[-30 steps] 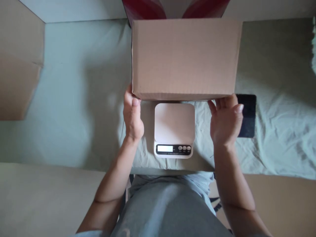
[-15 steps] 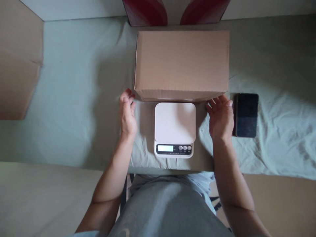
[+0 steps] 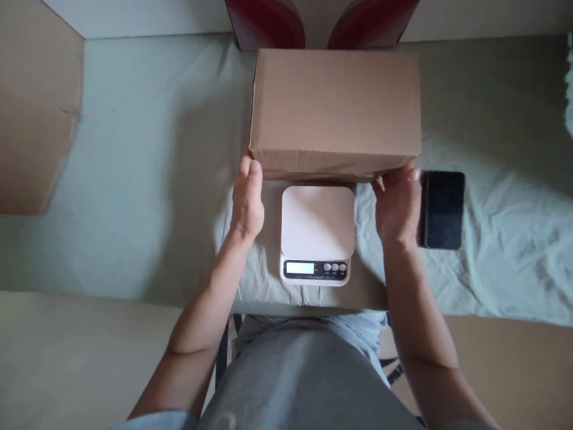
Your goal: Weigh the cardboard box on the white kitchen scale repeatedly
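A closed brown cardboard box lies at the far side of the table, its front face turned slightly towards me. My left hand grips its near left corner, the thumb pointing up along the edge and the other fingers mostly hidden by the box. At the near right corner, my right hand holds it with the fingers under the lower edge. Between my hands sits a white digital kitchen scale with a lit display and several buttons. Nothing rests on its plate.
A black phone lies just right of my right hand. More cardboard stands at the far left. Behind the box is a red and white carton against the wall. A wrinkled green cloth covers the table.
My left hand has moved right and up, from beside the box onto its near left corner. The box has shifted slightly right and away, showing more of its front face.
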The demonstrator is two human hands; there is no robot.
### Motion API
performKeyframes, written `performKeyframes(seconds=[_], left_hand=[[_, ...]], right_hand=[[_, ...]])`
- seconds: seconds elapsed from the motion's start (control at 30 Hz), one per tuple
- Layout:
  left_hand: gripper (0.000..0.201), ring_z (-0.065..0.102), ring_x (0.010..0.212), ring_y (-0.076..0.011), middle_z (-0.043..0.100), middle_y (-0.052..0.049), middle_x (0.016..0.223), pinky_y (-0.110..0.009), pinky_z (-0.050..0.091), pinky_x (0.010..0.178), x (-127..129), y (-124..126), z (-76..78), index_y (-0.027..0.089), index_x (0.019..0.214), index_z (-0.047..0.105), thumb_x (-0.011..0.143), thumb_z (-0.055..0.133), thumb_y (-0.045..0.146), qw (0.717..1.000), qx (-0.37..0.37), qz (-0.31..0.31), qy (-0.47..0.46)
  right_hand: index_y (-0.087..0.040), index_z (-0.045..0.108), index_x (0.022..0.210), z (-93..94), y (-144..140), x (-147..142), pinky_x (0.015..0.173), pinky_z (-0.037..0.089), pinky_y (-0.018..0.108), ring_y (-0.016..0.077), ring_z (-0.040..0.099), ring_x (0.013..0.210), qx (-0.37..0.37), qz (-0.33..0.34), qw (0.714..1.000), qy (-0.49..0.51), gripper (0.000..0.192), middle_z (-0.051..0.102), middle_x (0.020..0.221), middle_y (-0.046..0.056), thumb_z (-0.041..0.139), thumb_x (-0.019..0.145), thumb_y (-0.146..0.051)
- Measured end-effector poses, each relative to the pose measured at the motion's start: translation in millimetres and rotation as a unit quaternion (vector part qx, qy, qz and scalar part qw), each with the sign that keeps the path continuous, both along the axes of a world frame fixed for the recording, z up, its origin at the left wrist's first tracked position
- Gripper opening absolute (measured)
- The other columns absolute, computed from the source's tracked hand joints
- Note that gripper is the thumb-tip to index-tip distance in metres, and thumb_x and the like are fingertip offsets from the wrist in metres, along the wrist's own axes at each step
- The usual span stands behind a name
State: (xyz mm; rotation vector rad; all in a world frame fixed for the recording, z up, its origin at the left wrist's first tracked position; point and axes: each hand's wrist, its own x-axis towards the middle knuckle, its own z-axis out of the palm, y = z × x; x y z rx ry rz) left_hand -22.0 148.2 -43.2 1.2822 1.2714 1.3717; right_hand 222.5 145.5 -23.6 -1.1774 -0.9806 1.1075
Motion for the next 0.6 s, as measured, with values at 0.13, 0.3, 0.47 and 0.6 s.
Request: performKeyframes(seconds=[0.13,0.3,0.47,0.6], left_hand=[[0.05,0.041,0.137,-0.0232,0.055,0.002,0.136,-0.041,0.032,0.115,7.4,-13.6,41.5,0.037,0.117,0.056,0.084,0.036,0.069,0.999,0.035,0.016,-0.02],[0.037,0.04,0.138,-0.0229,0.056,0.005,0.133,-0.04,0.035,0.115,14.5,-62.7,79.8,0.038,0.108,0.061,0.086,0.044,0.061,0.997,0.037,0.037,-0.059],[0.038,0.043,0.135,-0.0238,0.054,0.001,0.137,-0.043,0.037,0.112,17.5,-107.5,68.6,0.033,0.112,0.06,0.085,0.047,0.056,0.994,0.011,0.076,-0.071],[0.034,0.05,0.126,-0.0221,0.057,0.0,0.132,-0.043,0.041,0.109,17.1,-129.1,58.2,0.033,0.112,0.06,0.085,0.05,0.052,0.994,-0.018,0.086,-0.07]], right_hand=[[-0.039,0.062,0.106,32.5,-11.1,-2.5,0.111,0.036,0.047,0.0241,0.048,0.129,0.042,-0.008,0.999,0.007,0.044,0.06,0.122,-0.002,0.046,0.076,-0.066],[-0.036,0.065,0.107,60.2,-53.7,-7.3,0.11,0.037,0.049,0.0241,0.053,0.123,0.081,-0.025,0.996,0.029,0.041,0.064,0.118,-0.002,0.041,0.082,-0.059],[-0.033,0.064,0.111,50.4,-91.5,-11.4,0.114,0.033,0.049,0.0264,0.044,0.135,0.079,-0.029,0.996,0.032,0.046,0.063,0.124,-0.001,0.046,0.079,-0.06],[-0.031,0.064,0.112,38.3,-112.1,-10.9,0.114,0.032,0.048,0.0258,0.042,0.136,0.054,-0.033,0.997,0.044,0.047,0.062,0.129,0.0,0.048,0.079,-0.059]])
